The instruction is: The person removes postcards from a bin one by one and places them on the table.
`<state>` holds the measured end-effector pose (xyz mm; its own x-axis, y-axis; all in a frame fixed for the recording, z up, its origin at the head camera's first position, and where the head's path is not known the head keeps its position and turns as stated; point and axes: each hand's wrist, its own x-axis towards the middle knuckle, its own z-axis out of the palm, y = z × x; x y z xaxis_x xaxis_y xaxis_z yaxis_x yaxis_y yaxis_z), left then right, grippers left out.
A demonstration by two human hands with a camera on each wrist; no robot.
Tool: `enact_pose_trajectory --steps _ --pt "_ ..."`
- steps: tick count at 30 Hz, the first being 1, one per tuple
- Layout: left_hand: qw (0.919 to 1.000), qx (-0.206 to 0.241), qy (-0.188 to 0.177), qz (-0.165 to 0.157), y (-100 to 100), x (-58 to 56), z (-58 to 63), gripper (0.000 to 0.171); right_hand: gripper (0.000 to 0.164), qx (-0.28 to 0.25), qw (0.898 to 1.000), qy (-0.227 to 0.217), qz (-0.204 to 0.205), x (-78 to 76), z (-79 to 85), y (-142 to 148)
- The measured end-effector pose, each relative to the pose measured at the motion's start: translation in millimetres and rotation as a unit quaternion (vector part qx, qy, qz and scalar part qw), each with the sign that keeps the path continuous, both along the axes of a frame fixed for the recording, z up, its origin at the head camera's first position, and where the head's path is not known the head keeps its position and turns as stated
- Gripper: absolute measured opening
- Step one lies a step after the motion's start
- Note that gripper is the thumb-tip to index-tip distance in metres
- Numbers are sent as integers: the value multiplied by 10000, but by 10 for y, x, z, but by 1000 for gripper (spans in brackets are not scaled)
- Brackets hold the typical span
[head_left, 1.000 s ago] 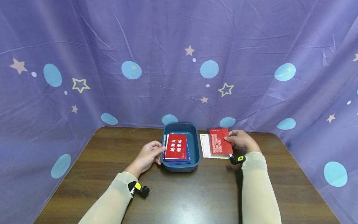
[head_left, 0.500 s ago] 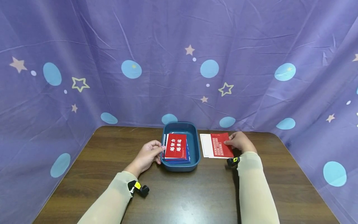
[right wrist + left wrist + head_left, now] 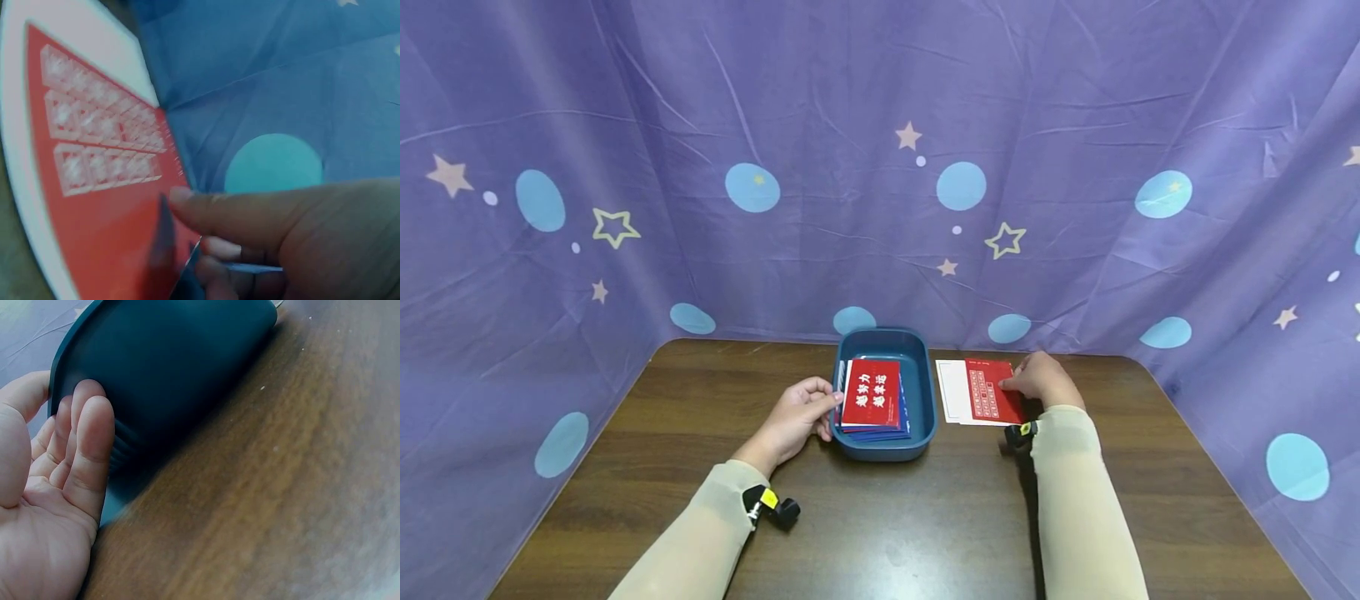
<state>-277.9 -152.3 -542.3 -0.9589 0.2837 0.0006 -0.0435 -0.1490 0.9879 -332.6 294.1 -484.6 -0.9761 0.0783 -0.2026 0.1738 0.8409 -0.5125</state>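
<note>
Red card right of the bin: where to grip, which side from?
Grip the red card by its right edge, from the right, where the right hand has its thumb on top. Card's thin and looks flat; white card shows past its left and near edges, so a pinch there would likely catch both.

The right hand [image 3: 1046, 381] hid part of the red card [image 3: 987, 390], whose small print was blurred in the right wrist view.

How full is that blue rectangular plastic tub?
Partly full: the tub holds a stack of red and blue rectangular paper cards, with bare space beside them.
</note>
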Motion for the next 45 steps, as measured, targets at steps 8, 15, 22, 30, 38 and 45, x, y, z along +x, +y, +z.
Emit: enact_pose_trajectory --steps 8,15,22,30,38,45 --pt "10000 10 -16 -61 25 9 17 17 23 -1820 9802 631 450 27 229 -138" --pt "10000 -55 8 -33 9 8 12 19 27 -2026 9709 738 1038 100 518 -607" --pt "10000 -22 33 -6 -14 16 30 20 20 -1936 9640 760 1656 160 631 -1149" --pt "10000 -42 -20 -14 -15 25 32 21 32 -1429 9748 281 1692 152 624 -1627" --pt "10000 -45 -49 -49 -35 25 24 22 70 -353 9858 -347 1605 -88 618 -2084" --pt "10000 -52 -4 -70 -13 8 25 21 64 437 9830 -845 1569 -180 533 -2242"
